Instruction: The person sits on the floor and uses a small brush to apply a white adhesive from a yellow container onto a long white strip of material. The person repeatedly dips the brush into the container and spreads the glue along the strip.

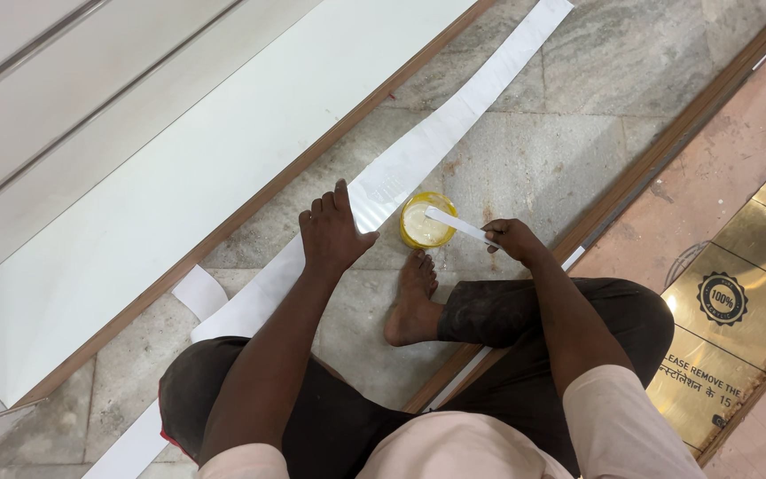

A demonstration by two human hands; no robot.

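My left hand [330, 235] presses flat, fingers together, on a long white laminate strip [454, 115] that runs diagonally across the stone floor. My right hand [514, 239] grips a thin white flat stick [454, 225] whose far end dips into a small yellow tub [427, 221] of pale creamy glue. The tub stands on the floor just right of the strip, by my bare foot [412, 306].
A large white board with a brown edge [161, 195] lies at left. A narrow wood-edged strip [667, 151] runs diagonally at right, passing under my leg. A gold panel with protective film [738, 310] lies at far right. A small white offcut [199, 291] lies by the board.
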